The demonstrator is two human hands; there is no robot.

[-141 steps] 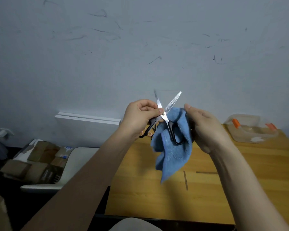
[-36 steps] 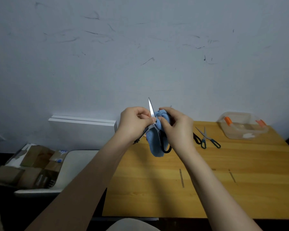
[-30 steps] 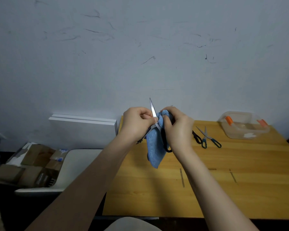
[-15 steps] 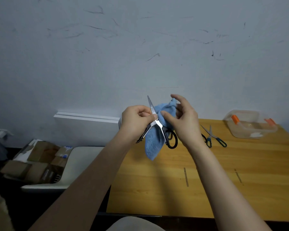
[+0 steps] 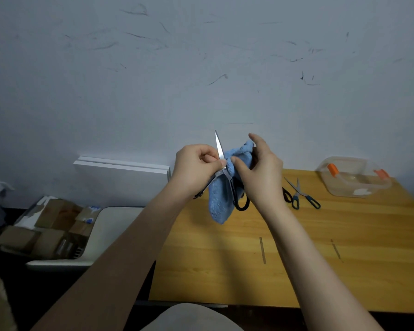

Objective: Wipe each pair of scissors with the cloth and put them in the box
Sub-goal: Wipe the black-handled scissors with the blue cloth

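left hand (image 5: 196,168) grips black scissors (image 5: 221,155) above bench (image 5: 296,259) | right hand (image 5: 261,179) pinches blue cloth (image 5: 219,203) on blade | box (image 5: 351,181) at bench's far right corner

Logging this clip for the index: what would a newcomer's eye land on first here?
The raised hands at mid-frame: the left hand grips black-handled scissors with one blade pointing up, while the right hand pinches a blue cloth against them. To the right, teal-handled scissors lie on the wooden table, and a clear box with orange clips sits at its far right corner.
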